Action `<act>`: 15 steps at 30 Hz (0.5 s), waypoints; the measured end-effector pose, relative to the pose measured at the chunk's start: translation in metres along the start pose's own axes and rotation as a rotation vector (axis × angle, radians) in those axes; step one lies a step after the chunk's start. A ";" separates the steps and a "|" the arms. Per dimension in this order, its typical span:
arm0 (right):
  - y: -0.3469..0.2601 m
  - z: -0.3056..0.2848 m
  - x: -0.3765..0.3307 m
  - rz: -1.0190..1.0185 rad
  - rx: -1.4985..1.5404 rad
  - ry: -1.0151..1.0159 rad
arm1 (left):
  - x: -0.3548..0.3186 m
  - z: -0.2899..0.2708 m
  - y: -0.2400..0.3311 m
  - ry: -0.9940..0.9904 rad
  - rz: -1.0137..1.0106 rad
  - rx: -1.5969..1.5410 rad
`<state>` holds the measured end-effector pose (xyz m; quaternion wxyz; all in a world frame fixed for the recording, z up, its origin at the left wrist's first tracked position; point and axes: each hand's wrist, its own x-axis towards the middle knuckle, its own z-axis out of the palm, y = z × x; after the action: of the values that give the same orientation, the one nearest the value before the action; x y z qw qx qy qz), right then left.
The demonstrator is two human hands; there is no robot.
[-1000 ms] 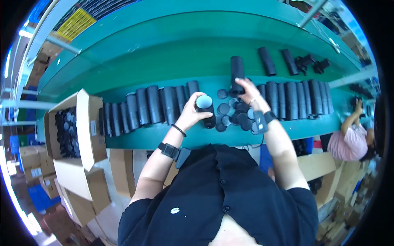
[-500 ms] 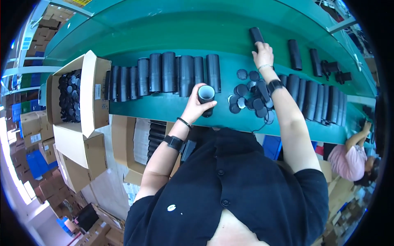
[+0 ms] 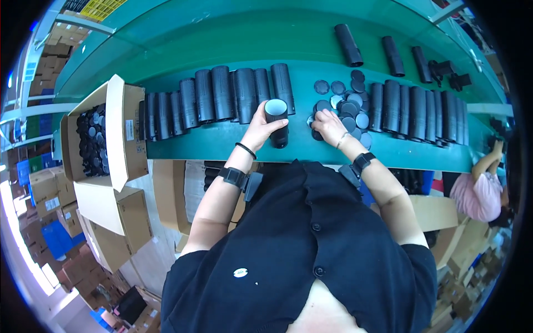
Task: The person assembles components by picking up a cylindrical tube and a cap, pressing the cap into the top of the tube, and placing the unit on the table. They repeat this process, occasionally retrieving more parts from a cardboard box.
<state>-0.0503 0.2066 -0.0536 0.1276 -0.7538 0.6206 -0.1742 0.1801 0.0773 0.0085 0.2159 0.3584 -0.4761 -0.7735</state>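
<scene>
My left hand (image 3: 260, 129) grips a black ribbed tube (image 3: 280, 135), its wide open end tilted up to show a pale inside. Beside it on the right, my right hand (image 3: 328, 127) reaches into a loose heap of black round caps (image 3: 348, 109). Its fingers are bent together, with a cap at the fingertips partly hidden by them. Several black tubes (image 3: 221, 91) stand in a row behind my left hand. More tubes (image 3: 417, 114) line up to the right of the caps. One tube (image 3: 348, 45) lies alone beyond the heap.
An open cardboard box (image 3: 126, 130) full of black caps stands at the left end of the green bench (image 3: 239, 147). Farther back on the right lie two tubes (image 3: 393, 56) and some black fittings (image 3: 442, 69). A co-worker in pink (image 3: 476, 197) is at the far right.
My right hand has let go of the tube at the back and come down to the caps. That tube now lies loose. My left hand still holds its tube.
</scene>
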 end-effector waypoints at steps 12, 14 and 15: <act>0.039 -0.006 -0.019 0.742 1.020 0.582 | -0.003 0.011 -0.007 -0.168 -0.077 -0.020; 0.037 -0.008 -0.022 0.811 1.140 0.600 | -0.002 0.015 -0.004 -0.227 -0.097 -0.003; 0.033 -0.012 -0.022 0.814 1.137 0.603 | -0.002 0.016 -0.002 -0.281 -0.116 0.016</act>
<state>-0.0884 0.2221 -0.0590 0.3752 -0.2033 0.6724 -0.6048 0.1690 0.0892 0.0120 0.0993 0.2754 -0.4860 -0.8234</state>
